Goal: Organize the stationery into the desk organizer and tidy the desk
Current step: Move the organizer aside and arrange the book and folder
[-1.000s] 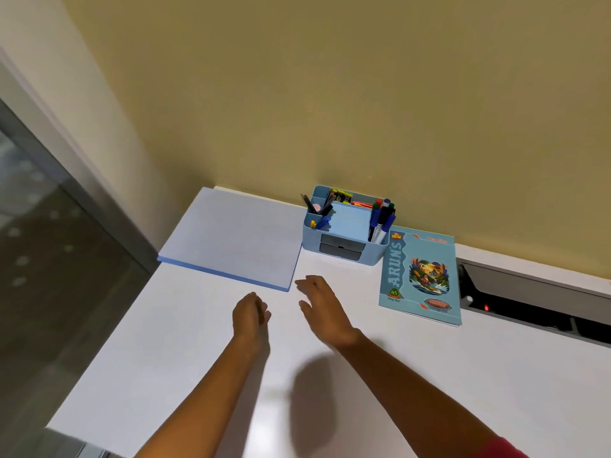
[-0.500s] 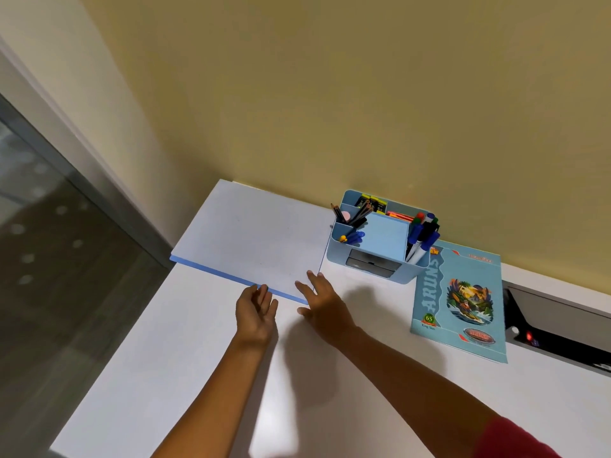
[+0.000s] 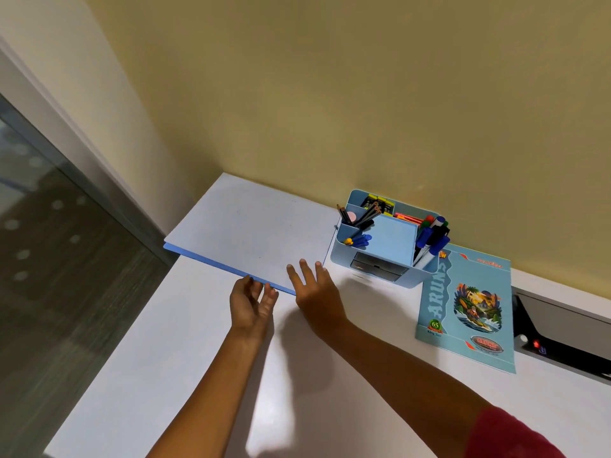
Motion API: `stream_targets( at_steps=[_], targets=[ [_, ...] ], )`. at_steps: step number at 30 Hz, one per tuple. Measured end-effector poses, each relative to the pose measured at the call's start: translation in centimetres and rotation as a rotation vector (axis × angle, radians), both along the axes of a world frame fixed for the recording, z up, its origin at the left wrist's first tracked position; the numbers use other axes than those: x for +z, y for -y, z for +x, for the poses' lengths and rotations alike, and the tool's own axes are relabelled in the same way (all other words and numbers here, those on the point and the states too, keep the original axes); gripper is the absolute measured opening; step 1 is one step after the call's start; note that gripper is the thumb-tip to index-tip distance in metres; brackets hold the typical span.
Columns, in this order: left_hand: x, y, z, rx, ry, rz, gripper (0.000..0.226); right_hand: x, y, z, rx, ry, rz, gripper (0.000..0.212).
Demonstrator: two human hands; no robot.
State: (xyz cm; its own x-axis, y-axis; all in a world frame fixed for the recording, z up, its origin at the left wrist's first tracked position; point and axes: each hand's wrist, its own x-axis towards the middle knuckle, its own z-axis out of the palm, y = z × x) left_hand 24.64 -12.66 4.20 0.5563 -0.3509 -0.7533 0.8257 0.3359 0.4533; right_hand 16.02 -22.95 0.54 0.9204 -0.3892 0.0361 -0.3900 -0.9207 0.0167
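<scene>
Squaring, apparently, a large flat pale-blue board (image 3: 244,233) at the white desk's (image 3: 185,358) back-left corner: left hand (image 3: 252,304), loosely curled and empty, is touching its near edge; right hand (image 3: 315,294) is lying spread on it. Blue plastic organizer (image 3: 386,256) is standing filled at the back edge. Next move probably calls for an even push.

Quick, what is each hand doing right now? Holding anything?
Left hand: open, fingers loosely bent at the near edge of the flat white blue-edged board, gripping nothing.
Right hand: open, fingers spread over that board's near corner.
</scene>
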Motion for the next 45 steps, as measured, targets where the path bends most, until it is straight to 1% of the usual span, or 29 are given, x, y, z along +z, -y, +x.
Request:
stream_targets(
  at_steps=[2,5,7,9,11,13,15,18,21,24,25,26,27,28,29,30,31,33,35,39,45],
  targets=[
    [0.4,0.2,0.1,-0.007,0.027,-0.027,0.018,0.2,0.1,0.1,0.034,0.101,-0.072,0.038],
    [0.9,0.3,0.4,-0.027,0.111,-0.014,0.025,1.4,0.2,0.4,0.052,0.209,-0.142,0.039],
    [1.2,0.1,0.7,-0.058,0.154,0.001,0.028,2.7,0.0,0.7,0.051,0.253,-0.173,0.034],
    [1.7,-0.3,0.7,-0.089,0.176,0.011,0.027,4.3,-0.2,1.2,0.027,0.263,-0.111,0.030],
    [2.3,-0.8,0.6,-0.104,0.175,0.019,0.024,6.1,-0.5,1.2,0.004,0.289,-0.010,0.043],
    [2.9,-1.5,0.3,-0.116,0.166,0.032,0.018,7.9,-0.8,0.7,0.004,0.343,0.044,0.046],
    [3.3,-2.2,-0.1,-0.128,0.164,0.031,0.015,9.3,-1.0,0.0,0.014,0.422,0.049,0.047],
    [3.7,-3.5,-0.9,-0.148,0.186,0.015,0.019,11.3,-1.6,-1.3,-0.012,0.531,0.069,0.050],
    [3.3,-5.1,-1.6,-0.205,0.220,0.019,0.025,13.0,-2.6,-2.8,-0.074,0.641,0.156,0.046],
    [3.1,-6.5,-2.2,-0.314,0.248,0.053,0.031,14.4,-3.8,-4.6,-0.186,0.767,0.279,0.034],
    [3.3,-6.8,-2.7,-0.339,0.248,0.044,0.032,14.6,-4.1,-5.2,-0.209,0.798,0.323,0.035],
    [3.7,-7.0,-3.0,-0.378,0.254,0.035,0.029,14.8,-4.4,-5.8,-0.225,0.824,0.364,0.035],
    [4.1,-7.2,-3.5,-0.371,0.253,0.006,0.019,14.9,-4.6,-6.4,-0.237,0.850,0.397,0.035],
    [4.0,-7.3,-3.8,-0.360,0.274,-0.009,0.002,14.9,-4.8,-7.0,-0.253,0.879,0.429,0.035],
    [4.1,-7.3,-4.2,-0.344,0.281,-0.020,0.021,15.0,-5.0,-7.6,-0.272,0.912,0.462,0.037],
    [4.0,-7.2,-4.5,-0.337,0.280,-0.047,0.034,15.0,-5.1,-8.2,-0.293,0.939,0.494,0.041],
    [4.7,-7.1,-5.0,-0.350,0.297,-0.063,0.039,15.1,-5.2,-8.9,-0.313,0.964,0.513,0.046],
    [5.6,-6.7,-5.8,-0.392,0.356,-0.079,0.038,15.1,-5.2,-10.4,-0.334,1.010,0.528,0.049],
    [6.0,-6.0,-6.5,-0.433,0.428,-0.039,0.035,15.6,-5.0,-12.2,-0.364,1.077,0.554,0.046],
    [6.8,-4.2,-8.2,-0.524,0.526,-0.028,0.034,16.8,-4.4,-16.0,-0.501,1.196,0.593,0.021],
    [7.8,-0.4,-13.3,-0.650,0.577,-0.088,0.034,16.8,-1.3,-23.7,-0.659,1.296,0.530,0.016]
  ],
)
